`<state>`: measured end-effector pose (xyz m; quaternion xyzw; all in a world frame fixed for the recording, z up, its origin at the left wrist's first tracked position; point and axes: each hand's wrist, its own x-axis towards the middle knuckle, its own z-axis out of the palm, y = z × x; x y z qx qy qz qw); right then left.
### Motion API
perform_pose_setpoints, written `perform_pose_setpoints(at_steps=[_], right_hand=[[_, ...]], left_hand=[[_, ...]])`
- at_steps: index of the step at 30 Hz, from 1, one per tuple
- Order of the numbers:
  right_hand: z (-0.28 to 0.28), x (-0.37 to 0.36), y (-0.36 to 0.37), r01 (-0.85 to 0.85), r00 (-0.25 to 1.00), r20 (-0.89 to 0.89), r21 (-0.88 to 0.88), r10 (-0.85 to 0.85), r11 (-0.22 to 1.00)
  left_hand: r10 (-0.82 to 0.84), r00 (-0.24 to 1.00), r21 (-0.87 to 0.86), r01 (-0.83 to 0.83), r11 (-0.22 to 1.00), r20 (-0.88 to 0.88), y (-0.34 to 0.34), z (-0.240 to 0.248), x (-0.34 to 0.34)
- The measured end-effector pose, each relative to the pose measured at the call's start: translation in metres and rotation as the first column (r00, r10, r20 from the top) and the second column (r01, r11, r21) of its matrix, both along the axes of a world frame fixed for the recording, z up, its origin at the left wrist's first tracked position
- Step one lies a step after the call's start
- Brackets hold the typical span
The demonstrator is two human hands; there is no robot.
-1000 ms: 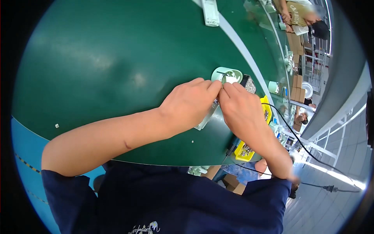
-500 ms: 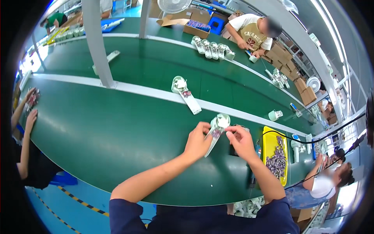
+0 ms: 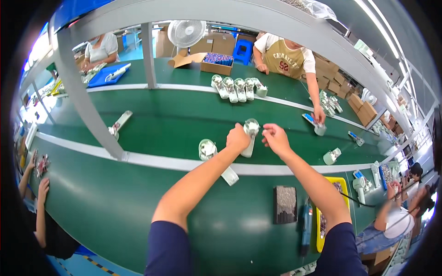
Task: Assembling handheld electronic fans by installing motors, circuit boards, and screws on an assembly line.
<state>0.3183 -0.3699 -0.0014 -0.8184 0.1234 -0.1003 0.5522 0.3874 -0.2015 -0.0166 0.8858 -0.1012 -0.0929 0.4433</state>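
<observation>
My left hand (image 3: 238, 139) grips a pale green housing (image 3: 249, 146), shaped like a handheld fan with a round cup head and a flat white handle. It is over the green belt beyond the near metal rail. Just right of the housing, apart from it, is my right hand (image 3: 276, 139), fingers loosely bent and nothing visible in them. A second fan housing (image 3: 207, 149) lies across the rail, partly hidden under my left forearm. Below my arms are a black box of screws (image 3: 285, 204) and a blue electric screwdriver (image 3: 306, 225).
A yellow tray (image 3: 319, 240) of small parts sits partly behind my right forearm. Several housings (image 3: 240, 90) line the far rail. Across the belt, a co-worker's hand (image 3: 318, 115) touches another housing (image 3: 320, 129). Grey posts (image 3: 90, 92) and an overhead beam frame the bench.
Both my hands have moved forward from the near bench, carrying the housing over the rail to the belt. My right hand has come away from it. The co-worker has reached toward the belt.
</observation>
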Motion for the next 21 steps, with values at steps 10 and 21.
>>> perform_pose_setpoints(at_steps=[10,21], right_hand=[[-0.031,0.234,-0.022,0.169,0.984,0.050,-0.564,-0.171,0.808],[-0.044,0.279,0.029,-0.070,0.996,-0.090,-0.814,-0.007,0.576]], left_hand=[[0.109,0.843,0.060,-0.165,0.984,0.526,0.036,0.011,0.162],[-0.120,0.872,0.465,-0.133,0.875,0.475,-0.024,-0.060,0.256]])
